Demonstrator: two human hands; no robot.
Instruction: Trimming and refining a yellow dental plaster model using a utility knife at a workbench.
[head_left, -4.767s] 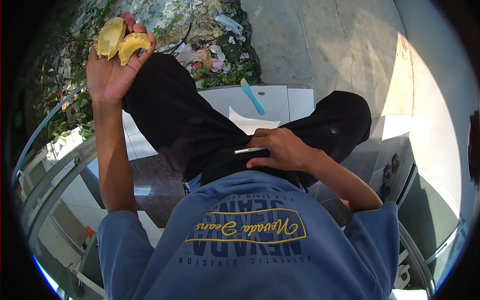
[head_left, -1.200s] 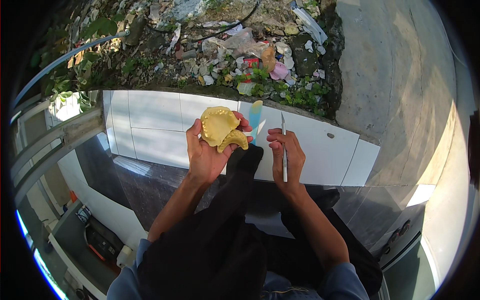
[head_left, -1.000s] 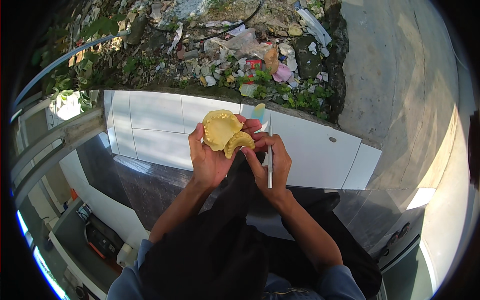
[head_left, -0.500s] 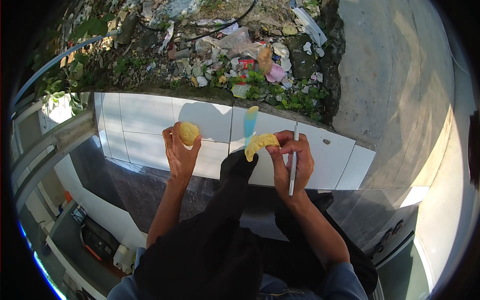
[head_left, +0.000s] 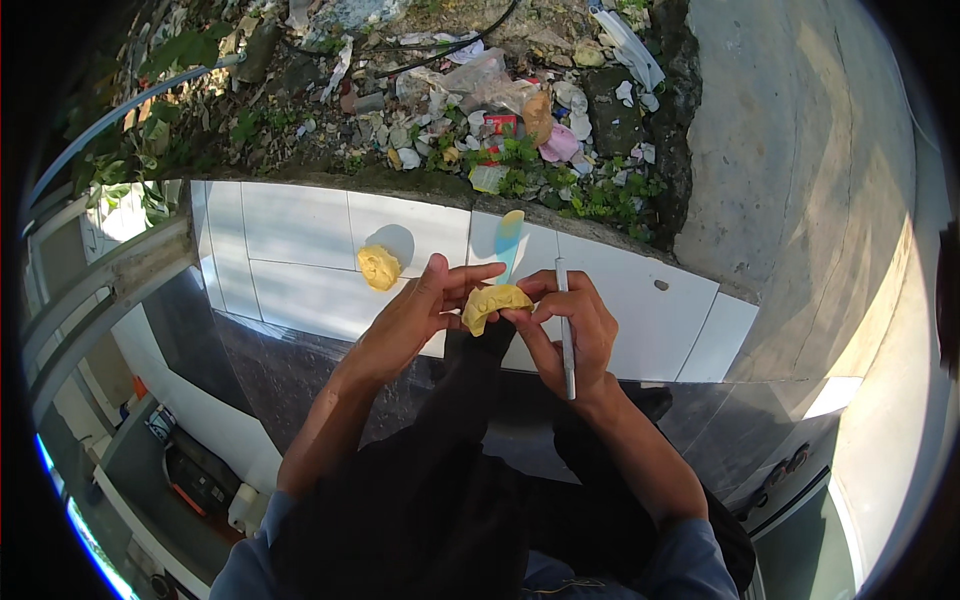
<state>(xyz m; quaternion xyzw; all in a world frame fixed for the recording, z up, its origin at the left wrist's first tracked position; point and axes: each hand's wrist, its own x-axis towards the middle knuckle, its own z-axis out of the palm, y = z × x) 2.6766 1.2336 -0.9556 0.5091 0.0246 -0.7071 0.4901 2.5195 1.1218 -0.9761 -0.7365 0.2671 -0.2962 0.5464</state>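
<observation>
A yellow dental cast [head_left: 497,300], curved like an arch with tooth shapes, is pinched between the thumb and fingers of my right hand [head_left: 575,325]. That hand also holds a slim silver pen-like tool [head_left: 567,340], upright between its fingers. My left hand [head_left: 410,315] is at the cast's left end, thumb raised and index finger stretched to the right. Its other fingers are partly hidden; whether they touch the cast I cannot tell. A rounded yellow lump [head_left: 379,268] sits on the white tiles beyond my left hand. A blue, yellow-tipped flat spatula [head_left: 509,240] lies behind the cast.
The white tiled ledge [head_left: 300,215] runs across in front of me. Past it is rubble [head_left: 440,110] with litter and plants. Concrete paving [head_left: 780,150] lies to the right, metal railing [head_left: 110,285] to the left. My dark-clothed leg [head_left: 450,400] reaches below the cast.
My left hand has let go of the yellow lump, leaving it on the tiles, and moved right to the cast. My right hand has brought the cast and tool slightly left and lower.
</observation>
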